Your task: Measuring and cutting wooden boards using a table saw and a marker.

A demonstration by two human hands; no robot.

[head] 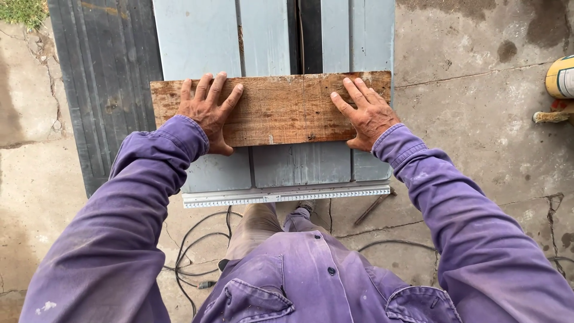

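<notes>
Under both hands' fingers (210,90), board (281,107).

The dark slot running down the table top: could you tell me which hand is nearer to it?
Right. The right hand lies flat on the plank just beside the dark slot; the left hand rests near the plank's far end.

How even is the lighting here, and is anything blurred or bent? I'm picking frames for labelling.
Head view: soft, even daylight, no hard shadows or glare; both hands, left hand and right hand, and the wooden board are sharp; wide-lens distortion swells the purple sleeves near the bottom edge.
</notes>
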